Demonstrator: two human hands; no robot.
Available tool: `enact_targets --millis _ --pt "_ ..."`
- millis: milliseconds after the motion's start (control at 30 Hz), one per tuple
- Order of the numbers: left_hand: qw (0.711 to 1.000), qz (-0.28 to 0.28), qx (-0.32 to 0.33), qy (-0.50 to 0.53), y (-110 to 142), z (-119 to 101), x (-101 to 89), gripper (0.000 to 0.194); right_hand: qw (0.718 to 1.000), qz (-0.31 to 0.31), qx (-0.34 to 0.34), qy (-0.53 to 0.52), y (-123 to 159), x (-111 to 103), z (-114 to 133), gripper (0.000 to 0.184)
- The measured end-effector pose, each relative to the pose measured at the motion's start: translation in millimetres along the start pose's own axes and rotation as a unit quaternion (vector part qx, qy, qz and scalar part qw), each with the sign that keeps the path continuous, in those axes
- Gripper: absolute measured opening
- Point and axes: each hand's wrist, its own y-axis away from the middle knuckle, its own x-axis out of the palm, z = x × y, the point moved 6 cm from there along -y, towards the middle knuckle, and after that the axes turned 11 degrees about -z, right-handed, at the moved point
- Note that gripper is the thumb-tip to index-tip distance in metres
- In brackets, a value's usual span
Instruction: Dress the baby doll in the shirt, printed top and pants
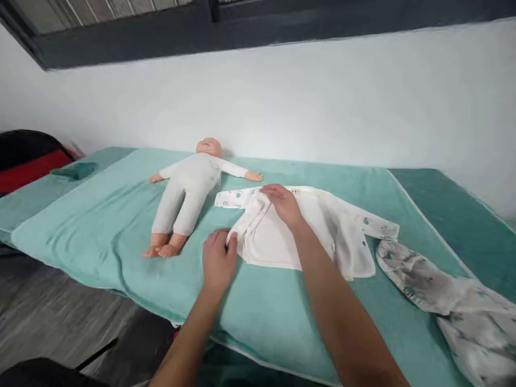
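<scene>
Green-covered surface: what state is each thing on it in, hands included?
White cloth-bodied baby doll: lying, arms outspread.
White print-sleeved shirt: spread, partly folded.
White patterned cloth: crumpled.
Green fabric cover: wrinkled.
Left hand: touching shirt's edge.
Right hand: on shirt.

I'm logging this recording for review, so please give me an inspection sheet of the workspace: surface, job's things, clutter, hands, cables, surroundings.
Surface: green cover, wrinkled towards the left.
Job's things: white shirt, laid out with its patterned sleeves to either side.
Clutter: doll lying left of the shirt, arms spread; patterned cloth, bunched at right; black-and-red item at far left.
Hands: left hand at the shirt's edge, right hand on its upper part; grip unclear.
Cables: nothing seen that is clearly one.
Surroundings: white wall behind, dark frame above.
</scene>
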Motion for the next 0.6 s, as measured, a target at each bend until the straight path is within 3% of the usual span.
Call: enact_targets --millis 133,267,433,600 --pt "0.999 -0.02 -0.024 -0.014 -2.0 4.4 -2.7 0.033 0.996 -0.031 -0.021 0.085 2.5 0.4 1.4 0.022" --pt "0.998 -0.052 -0.046 -0.001 -1.5 6.4 -7.8 0.036 0.969 -0.092 -0.022 0.23 5.1 -9.8 2.9 0.024" --pt "0.977 -0.078 -0.174 0.096 3.4 15.5 -13.4 0.04 0.942 -0.021 -0.058 0.33 6.5 1.4 -1.3 0.03" --pt "0.964 -0.086 -0.214 0.134 5.0 17.3 -11.5 0.034 0.921 0.006 -0.083 0.38 7.0 12.4 -2.1 0.042"
